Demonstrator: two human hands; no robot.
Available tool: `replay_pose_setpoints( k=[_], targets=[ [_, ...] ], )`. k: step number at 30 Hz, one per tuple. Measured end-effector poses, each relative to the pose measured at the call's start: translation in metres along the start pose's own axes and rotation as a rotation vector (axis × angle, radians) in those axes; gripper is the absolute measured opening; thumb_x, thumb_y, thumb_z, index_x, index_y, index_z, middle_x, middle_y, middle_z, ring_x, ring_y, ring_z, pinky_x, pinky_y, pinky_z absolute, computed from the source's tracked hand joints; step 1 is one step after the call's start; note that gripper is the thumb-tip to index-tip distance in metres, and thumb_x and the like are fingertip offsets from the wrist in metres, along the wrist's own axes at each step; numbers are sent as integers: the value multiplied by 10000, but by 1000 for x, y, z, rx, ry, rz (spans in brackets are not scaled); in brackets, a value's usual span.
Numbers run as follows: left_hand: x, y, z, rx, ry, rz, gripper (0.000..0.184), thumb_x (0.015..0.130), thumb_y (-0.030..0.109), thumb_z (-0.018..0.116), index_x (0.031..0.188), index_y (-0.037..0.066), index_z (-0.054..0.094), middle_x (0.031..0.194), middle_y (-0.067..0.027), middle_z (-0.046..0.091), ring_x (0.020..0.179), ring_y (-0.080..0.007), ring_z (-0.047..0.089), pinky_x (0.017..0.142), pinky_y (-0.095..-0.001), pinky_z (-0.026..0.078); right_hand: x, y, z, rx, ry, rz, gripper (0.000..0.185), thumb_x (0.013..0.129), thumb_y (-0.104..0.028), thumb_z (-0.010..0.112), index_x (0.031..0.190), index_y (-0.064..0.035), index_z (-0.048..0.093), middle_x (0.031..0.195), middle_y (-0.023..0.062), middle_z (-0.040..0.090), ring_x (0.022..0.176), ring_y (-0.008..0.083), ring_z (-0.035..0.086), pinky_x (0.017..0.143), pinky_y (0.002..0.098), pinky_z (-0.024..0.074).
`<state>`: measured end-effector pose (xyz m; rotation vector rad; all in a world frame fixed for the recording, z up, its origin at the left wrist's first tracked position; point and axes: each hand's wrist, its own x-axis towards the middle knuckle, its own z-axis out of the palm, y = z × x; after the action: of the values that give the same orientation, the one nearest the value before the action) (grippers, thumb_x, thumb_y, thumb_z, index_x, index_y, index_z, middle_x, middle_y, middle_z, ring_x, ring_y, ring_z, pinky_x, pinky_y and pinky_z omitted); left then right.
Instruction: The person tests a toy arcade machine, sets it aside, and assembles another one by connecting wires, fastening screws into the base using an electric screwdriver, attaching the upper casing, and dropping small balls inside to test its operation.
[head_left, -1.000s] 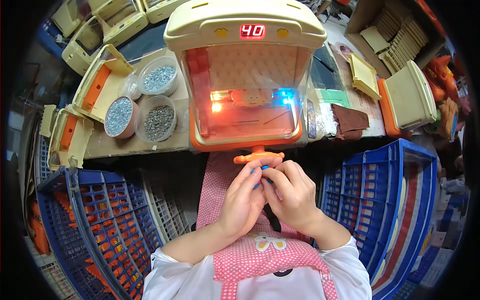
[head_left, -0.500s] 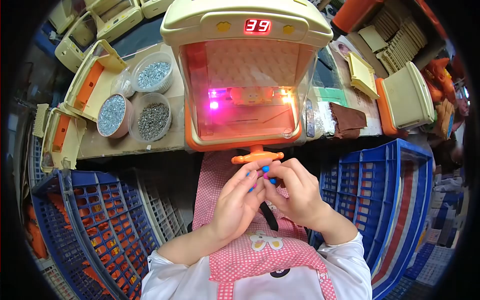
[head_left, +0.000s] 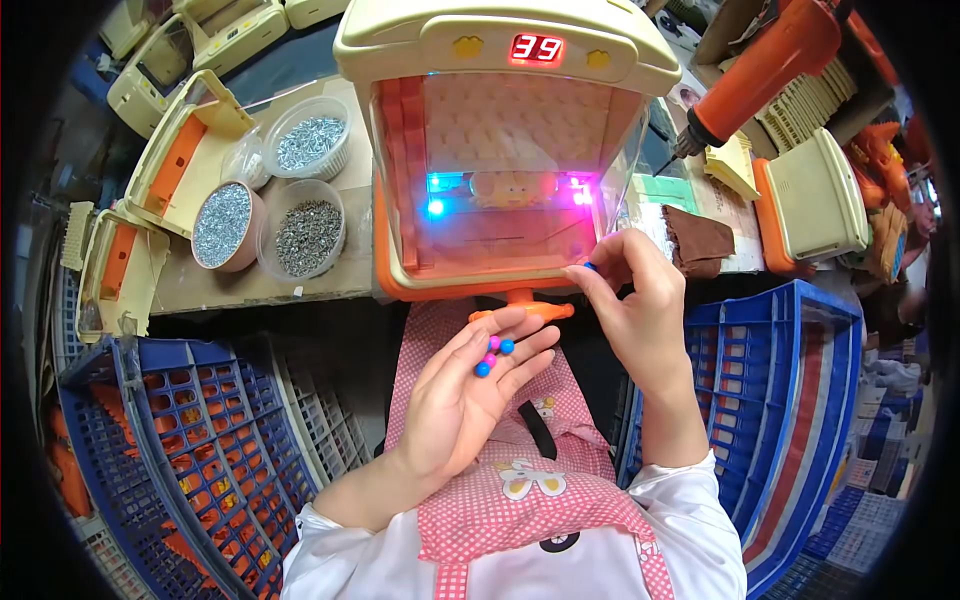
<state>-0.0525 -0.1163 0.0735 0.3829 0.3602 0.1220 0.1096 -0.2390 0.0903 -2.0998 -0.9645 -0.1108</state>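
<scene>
My left hand (head_left: pixel 460 385) is palm up with its fingers extended, and several small blue and pink balls (head_left: pixel 489 358) lie in it. Thumb and forefinger of my right hand (head_left: pixel 640 300) pinch a small blue ball (head_left: pixel 590 266) at the lower right front corner of the toy machine (head_left: pixel 508 290). This machine has a cream top, an orange base and a clear front. Its display (head_left: pixel 537 49) reads 39, and coloured lights glow inside. An orange handle (head_left: pixel 540 311) sticks out below its front, partly behind my left fingers.
Left on the bench stand tubs of screws (head_left: pixel 309 143) and cream-and-orange housings (head_left: pixel 190 150). An orange power screwdriver (head_left: pixel 765 75) hangs at upper right, above a brown cloth (head_left: pixel 697 242). Blue crates flank me, left (head_left: pixel 215 365) and right (head_left: pixel 800 310).
My hands have parted: the right moved up and right to the machine's corner with a blue ball. The left palm has opened, showing its balls. The power screwdriver has come into view; the lights changed colour.
</scene>
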Motion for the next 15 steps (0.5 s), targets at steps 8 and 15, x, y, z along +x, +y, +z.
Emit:
replay_pose_setpoints(
  k=[8,15],
  targets=[
    [1,-4,-1,16,-30,-35,422,1085,149,372,1423,-98,423,1443,-197,494,1356,-294,488,1150,-412,407,-30,-24,-3,136,-77,-243,246,743,42,791,960,-18,692,830,65,628,646,165,597,549,265,485],
    [4,-22,4,32,-35,-65,446,1070,105,394,1460,-111,393,1527,-175,421,1369,-220,452,1159,-373,373,-59,-27,2,50,-144,-144,271,757,56,773,1008,11,678,936,124,623,738,225,679,611,311,550]
  ],
)
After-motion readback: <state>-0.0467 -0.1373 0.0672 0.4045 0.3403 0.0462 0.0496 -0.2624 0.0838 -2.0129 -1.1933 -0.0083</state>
